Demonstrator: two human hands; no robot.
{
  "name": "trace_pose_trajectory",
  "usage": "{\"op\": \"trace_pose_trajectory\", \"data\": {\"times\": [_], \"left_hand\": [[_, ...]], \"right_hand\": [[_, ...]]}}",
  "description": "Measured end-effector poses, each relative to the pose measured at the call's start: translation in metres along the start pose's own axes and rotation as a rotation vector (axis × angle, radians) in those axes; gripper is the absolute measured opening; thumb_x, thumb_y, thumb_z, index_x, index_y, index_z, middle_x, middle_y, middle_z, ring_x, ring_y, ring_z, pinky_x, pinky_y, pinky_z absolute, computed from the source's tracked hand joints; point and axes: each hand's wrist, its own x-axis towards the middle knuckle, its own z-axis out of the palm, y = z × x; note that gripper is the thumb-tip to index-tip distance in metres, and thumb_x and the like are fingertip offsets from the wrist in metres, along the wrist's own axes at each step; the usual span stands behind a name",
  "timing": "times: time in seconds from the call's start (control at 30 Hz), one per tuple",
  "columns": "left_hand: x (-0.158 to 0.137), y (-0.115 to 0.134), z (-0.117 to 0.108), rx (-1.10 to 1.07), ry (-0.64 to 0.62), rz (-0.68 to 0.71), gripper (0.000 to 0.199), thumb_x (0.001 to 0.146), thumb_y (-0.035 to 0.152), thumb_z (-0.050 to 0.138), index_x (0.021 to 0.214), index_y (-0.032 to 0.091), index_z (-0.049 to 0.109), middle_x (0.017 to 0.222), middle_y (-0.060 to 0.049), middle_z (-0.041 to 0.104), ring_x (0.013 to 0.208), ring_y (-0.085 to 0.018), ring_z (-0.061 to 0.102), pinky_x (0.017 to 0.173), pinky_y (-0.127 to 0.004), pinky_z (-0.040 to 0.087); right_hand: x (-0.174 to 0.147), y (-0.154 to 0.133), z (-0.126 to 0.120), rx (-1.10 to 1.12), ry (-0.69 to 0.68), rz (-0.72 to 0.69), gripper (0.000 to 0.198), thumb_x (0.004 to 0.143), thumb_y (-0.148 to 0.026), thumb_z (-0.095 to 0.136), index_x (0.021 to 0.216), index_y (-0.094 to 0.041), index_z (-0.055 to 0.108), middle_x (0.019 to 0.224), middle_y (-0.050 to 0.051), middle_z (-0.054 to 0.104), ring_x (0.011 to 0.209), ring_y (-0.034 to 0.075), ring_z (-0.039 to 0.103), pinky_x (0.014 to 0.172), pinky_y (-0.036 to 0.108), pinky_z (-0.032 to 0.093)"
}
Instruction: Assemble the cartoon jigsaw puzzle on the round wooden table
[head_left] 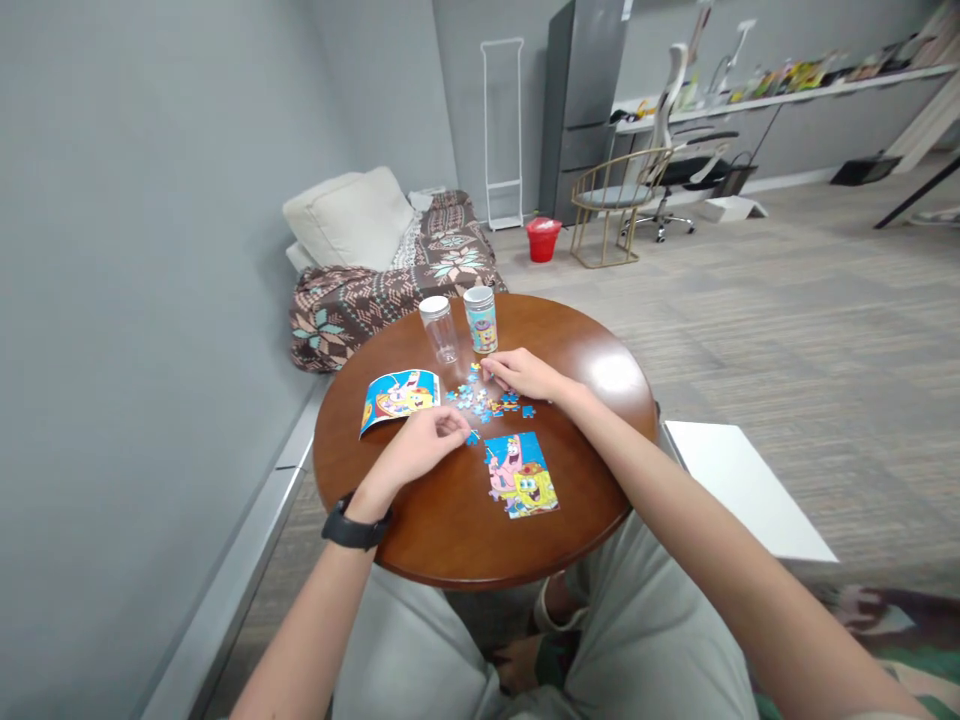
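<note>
My left hand (429, 440) is closed in a pinch on a small blue jigsaw puzzle piece (472, 437) left of the partly joined puzzle (523, 476). That puzzle shows a pink starfish and a yellow sponge figure, and its left edge is uneven. My right hand (525, 373) reaches over the far side of the loose puzzle pieces (482, 402), thumb and fingers pressed together. What its fingertips hold, if anything, is too small to make out. A curled picture sheet (401, 394) with the same figures lies beyond my left hand.
A clear jar with a white lid (439, 330) and a printed can (481, 320) stand at the back of the round wooden table (442, 545). Beyond are a patterned sofa (420, 270), a red bin (543, 240) and a gold chair (619, 200). A wall runs along the left.
</note>
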Motion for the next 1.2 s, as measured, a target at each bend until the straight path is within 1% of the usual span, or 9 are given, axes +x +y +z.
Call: {"op": "trace_pose_trajectory", "data": {"times": [0.07,0.13,0.3,0.53,0.7,0.8,0.9,1.07,1.2], "left_hand": [[-0.004,-0.006,0.008,0.044,0.001,-0.024,0.016,0.079,0.033,0.058,0.078,0.017,0.062,0.077,-0.004,0.069,0.072,-0.017,0.063,0.069,-0.029,0.049],[-0.005,-0.008,0.012,0.096,0.017,-0.011,0.016,0.081,0.033,0.056,0.079,0.019,0.062,0.079,-0.004,0.069,0.075,-0.018,0.062,0.070,-0.029,0.048],[-0.011,0.000,0.016,0.195,0.023,0.025,0.018,0.087,0.034,0.051,0.082,0.019,0.061,0.077,-0.002,0.065,0.070,-0.016,0.057,0.066,-0.028,0.044],[-0.014,-0.002,0.022,0.315,0.019,0.114,0.019,0.092,0.031,0.046,0.079,0.020,0.054,0.086,-0.003,0.061,0.084,-0.019,0.055,0.078,-0.032,0.044],[-0.014,-0.007,0.024,0.299,0.061,0.139,0.020,0.096,0.029,0.040,0.084,0.020,0.053,0.088,-0.003,0.058,0.084,-0.017,0.056,0.080,-0.032,0.045],[-0.018,-0.007,0.020,0.266,0.059,0.146,0.015,0.091,0.033,0.052,0.092,0.020,0.058,0.089,-0.001,0.057,0.080,-0.015,0.056,0.075,-0.030,0.047],[-0.021,-0.009,0.017,0.262,0.033,0.166,0.020,0.085,0.037,0.062,0.097,0.020,0.062,0.093,-0.001,0.056,0.078,-0.014,0.056,0.073,-0.029,0.048],[-0.020,-0.014,0.018,0.279,0.003,0.203,0.016,0.090,0.035,0.057,0.094,0.021,0.064,0.096,-0.001,0.056,0.078,-0.013,0.056,0.075,-0.029,0.048],[-0.019,-0.015,0.020,0.313,0.020,0.214,0.017,0.092,0.034,0.054,0.096,0.020,0.063,0.096,-0.002,0.056,0.080,-0.014,0.056,0.075,-0.029,0.048]], "right_hand": [[-0.001,-0.002,-0.001,0.005,-0.010,0.003,0.039,0.097,-0.039,0.036,0.078,-0.016,0.062,0.052,-0.005,0.051,0.055,0.011,0.051,0.068,0.022,0.038],[-0.001,-0.002,-0.001,0.003,-0.018,0.006,0.039,0.097,-0.038,0.036,0.079,-0.015,0.063,0.053,-0.005,0.050,0.055,0.010,0.050,0.067,0.022,0.038],[-0.001,-0.002,0.000,-0.024,-0.035,0.028,0.038,0.096,-0.037,0.039,0.078,-0.015,0.064,0.054,-0.004,0.051,0.056,0.010,0.050,0.067,0.021,0.037],[-0.002,-0.002,-0.001,-0.040,-0.046,0.010,0.040,0.097,-0.039,0.038,0.080,-0.015,0.065,0.057,-0.003,0.054,0.057,0.010,0.050,0.067,0.022,0.037],[-0.002,0.001,-0.002,-0.045,-0.050,-0.009,0.040,0.097,-0.040,0.038,0.081,-0.015,0.065,0.058,-0.003,0.055,0.058,0.011,0.051,0.067,0.022,0.037],[-0.002,0.001,-0.003,-0.055,-0.061,-0.020,0.041,0.097,-0.041,0.038,0.081,-0.015,0.065,0.060,-0.002,0.056,0.059,0.011,0.051,0.066,0.022,0.037],[-0.002,-0.001,-0.003,-0.072,-0.078,-0.022,0.040,0.097,-0.040,0.038,0.082,-0.015,0.064,0.063,-0.001,0.057,0.060,0.011,0.052,0.066,0.022,0.036],[-0.003,-0.003,-0.005,-0.101,-0.103,-0.024,0.040,0.097,-0.040,0.037,0.083,-0.015,0.064,0.065,-0.001,0.058,0.062,0.011,0.052,0.067,0.023,0.036],[-0.003,-0.006,-0.005,-0.105,-0.131,-0.008,0.040,0.097,-0.040,0.036,0.082,-0.015,0.064,0.065,-0.001,0.059,0.061,0.012,0.052,0.066,0.023,0.036]]}}
